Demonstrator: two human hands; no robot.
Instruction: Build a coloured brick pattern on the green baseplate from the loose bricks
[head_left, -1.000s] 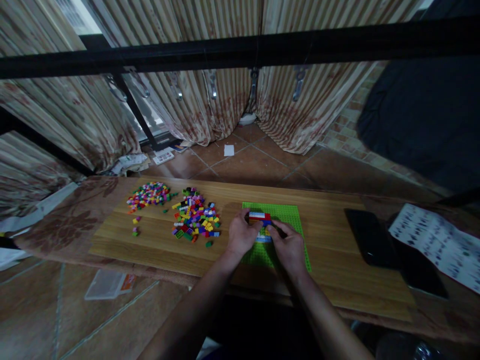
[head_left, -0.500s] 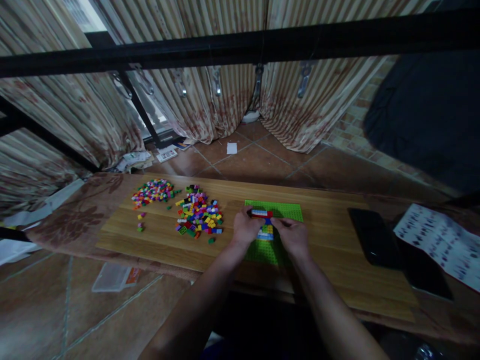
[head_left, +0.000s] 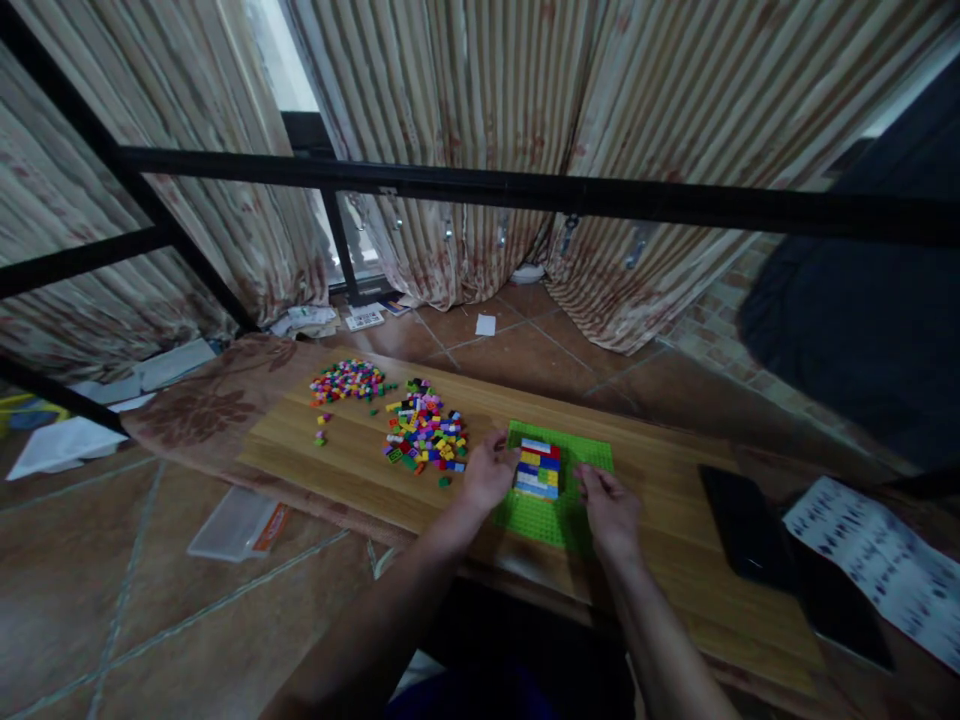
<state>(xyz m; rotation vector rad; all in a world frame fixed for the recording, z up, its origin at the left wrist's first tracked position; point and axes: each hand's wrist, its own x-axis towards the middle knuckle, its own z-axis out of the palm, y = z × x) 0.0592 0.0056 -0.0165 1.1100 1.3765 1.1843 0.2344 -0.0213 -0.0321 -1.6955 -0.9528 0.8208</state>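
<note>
On the wooden board lies a green baseplate (head_left: 547, 525). Bricks in white, red, yellow and blue form a block (head_left: 540, 470) on it, with rows of several colours side by side. My left hand (head_left: 491, 472) is just left of this block, fingers loosely bent and apart, with nothing visible in them. Over the plate's right part is my right hand (head_left: 609, 505), its fingertips a little away from the block. Its fingers are loosely curled and slightly apart, and no brick shows between them.
A pile of larger mixed bricks (head_left: 427, 430) lies left of the plate, with a heap of small bricks (head_left: 349, 380) beyond. To the right are a black tablet-like slab (head_left: 746, 525) and a printed sheet (head_left: 877, 565). A clear plastic lid (head_left: 232, 525) rests on the floor.
Both hands have drawn apart from the brick block, left hand to the left and right hand to the right, uncovering it. The camera view has tilted and shifted.
</note>
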